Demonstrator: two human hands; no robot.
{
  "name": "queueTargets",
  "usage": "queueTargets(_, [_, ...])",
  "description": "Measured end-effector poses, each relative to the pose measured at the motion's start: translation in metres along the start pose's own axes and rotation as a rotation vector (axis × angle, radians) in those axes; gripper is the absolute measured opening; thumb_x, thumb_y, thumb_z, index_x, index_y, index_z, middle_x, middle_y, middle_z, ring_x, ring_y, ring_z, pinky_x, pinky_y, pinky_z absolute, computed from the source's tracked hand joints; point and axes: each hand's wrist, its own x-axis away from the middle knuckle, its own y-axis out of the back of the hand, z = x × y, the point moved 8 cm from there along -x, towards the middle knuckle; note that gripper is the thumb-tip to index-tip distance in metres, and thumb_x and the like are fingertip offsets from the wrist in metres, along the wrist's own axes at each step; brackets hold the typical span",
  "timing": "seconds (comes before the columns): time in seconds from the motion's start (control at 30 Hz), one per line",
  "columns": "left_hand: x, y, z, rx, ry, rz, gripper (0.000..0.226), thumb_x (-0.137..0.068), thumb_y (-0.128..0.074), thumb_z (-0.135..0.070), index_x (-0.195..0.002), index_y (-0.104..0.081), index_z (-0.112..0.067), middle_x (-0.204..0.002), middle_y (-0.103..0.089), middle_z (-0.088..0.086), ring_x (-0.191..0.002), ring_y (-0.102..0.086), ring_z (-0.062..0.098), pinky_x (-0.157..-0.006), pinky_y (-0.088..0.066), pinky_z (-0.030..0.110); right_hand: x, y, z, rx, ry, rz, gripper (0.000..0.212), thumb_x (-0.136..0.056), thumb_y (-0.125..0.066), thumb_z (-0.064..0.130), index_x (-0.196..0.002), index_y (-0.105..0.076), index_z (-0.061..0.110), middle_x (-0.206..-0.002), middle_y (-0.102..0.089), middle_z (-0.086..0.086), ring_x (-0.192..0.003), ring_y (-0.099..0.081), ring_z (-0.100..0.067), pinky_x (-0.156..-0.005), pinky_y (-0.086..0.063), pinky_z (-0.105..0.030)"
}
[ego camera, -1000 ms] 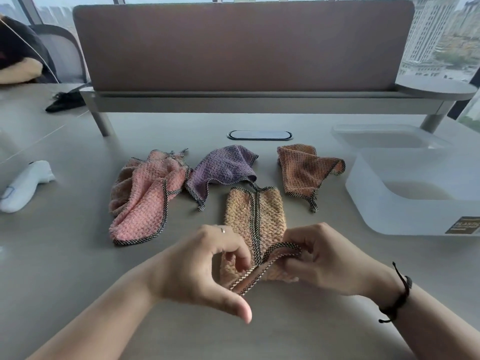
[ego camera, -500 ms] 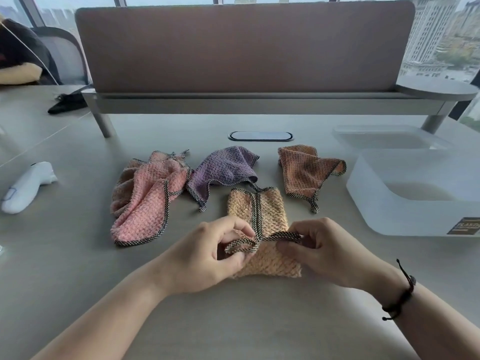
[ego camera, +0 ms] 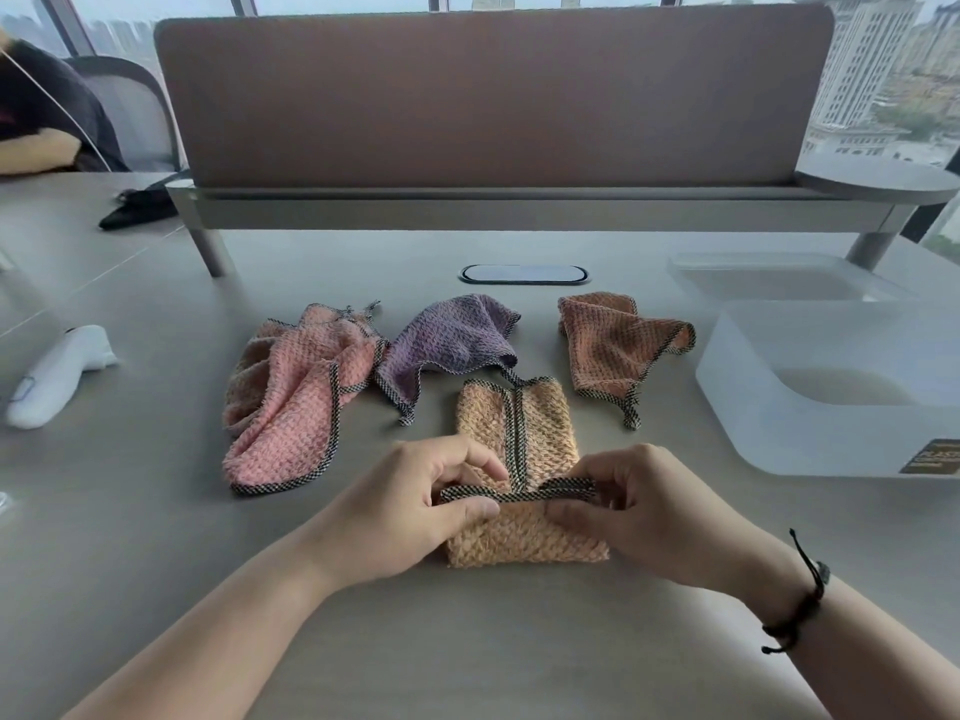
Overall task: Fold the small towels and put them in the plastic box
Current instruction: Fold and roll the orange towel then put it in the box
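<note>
Left hand: I see my left hand [ego camera: 415,506] pinching the left end of the checked hem of the yellow towel [ego camera: 519,532], thumb under and fingers curled over the edge.
Right hand: my right hand [ego camera: 639,511] grips the right end of the same hem, fingers closed on the cloth; a dark cord bracelet [ego camera: 800,600] sits on that wrist.
Yellow towel: it lies on the table [ego camera: 467,641] right in front of me, already narrowed into a strip with two hems meeting along its middle; its near end is doubled back over the rest, the hem held level between both hands.
Other towels: I count three unfolded ones in a row beyond it, the pink towel [ego camera: 296,392] on the left, the purple towel [ego camera: 452,340] in the middle with one corner touching the yellow one, and the orange towel [ego camera: 613,345] on the right.
Plastic box: the plastic box [ego camera: 779,423] stands open at the right, near the orange towel; I see no towel inside it.
Lid: a clear lid [ego camera: 769,278] lies just behind the box.
Elsewhere: a white handheld device [ego camera: 57,376] rests at the left edge.
</note>
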Motion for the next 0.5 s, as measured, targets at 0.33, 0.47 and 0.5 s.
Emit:
queueTargets(0.33, [0.0,0.002,-0.013,-0.202,-0.154,-0.13,0.027,-0.081,-0.08,-0.031,-0.105,-0.069,-0.033,-0.095,-0.072,-0.018,-0.071,-0.064,0.001,-0.062,-0.042,0.007,0.0,0.005,0.0,0.115,0.018,-0.101,0.033,-0.074,-0.078,0.05,-0.098,-0.059,0.039,-0.066,-0.06,0.007,-0.064,-0.057,-0.004,-0.053,-0.04,-0.017])
queueTargets(0.47, [0.0,0.002,-0.013,-0.21,-0.182,-0.146,0.031,-0.081,-0.08,-0.033,-0.109,-0.068,-0.033,-0.095,-0.072,-0.017,-0.076,-0.068,0.004,-0.068,-0.05,0.015,0.001,0.006,0.001,0.15,0.029,-0.102,0.032,-0.073,-0.077,0.051,-0.093,-0.056,0.039,-0.072,-0.06,0.009,-0.066,-0.057,-0.005,-0.059,-0.047,-0.025])
queueTargets(0.5, [0.0,0.002,-0.014,-0.202,-0.193,-0.141,0.032,-0.081,-0.08,-0.032,-0.111,-0.068,-0.032,-0.097,-0.073,-0.017,-0.082,-0.069,0.002,-0.071,-0.052,0.017,0.001,0.006,0.002,0.16,0.036,-0.105,0.032,-0.073,-0.076,0.052,-0.093,-0.055,0.039,-0.074,-0.059,0.01,-0.066,-0.057,-0.005,-0.061,-0.049,-0.028])
